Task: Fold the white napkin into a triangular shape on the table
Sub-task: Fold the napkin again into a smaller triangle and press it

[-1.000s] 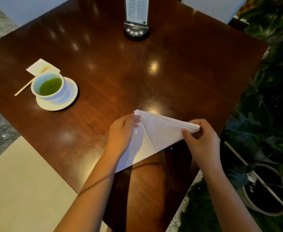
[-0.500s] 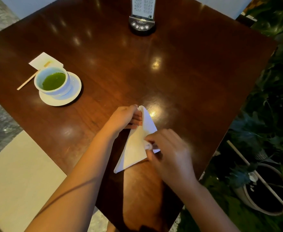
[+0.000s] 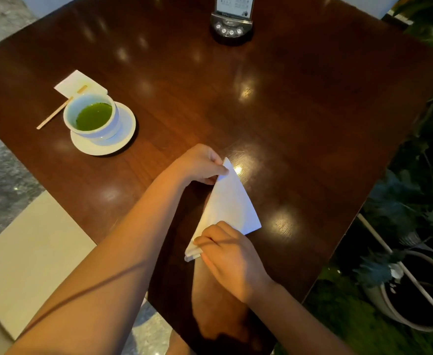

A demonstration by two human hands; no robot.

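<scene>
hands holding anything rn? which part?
Both hold the white napkin: left hand pinches its far tip, right hand grips its near corner.

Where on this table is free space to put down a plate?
The widest bare patch of the table lies between the cup on its saucer, the menu stand and the napkin. The near edge is crowded: the left hand and right hand hold the napkin there.
</scene>
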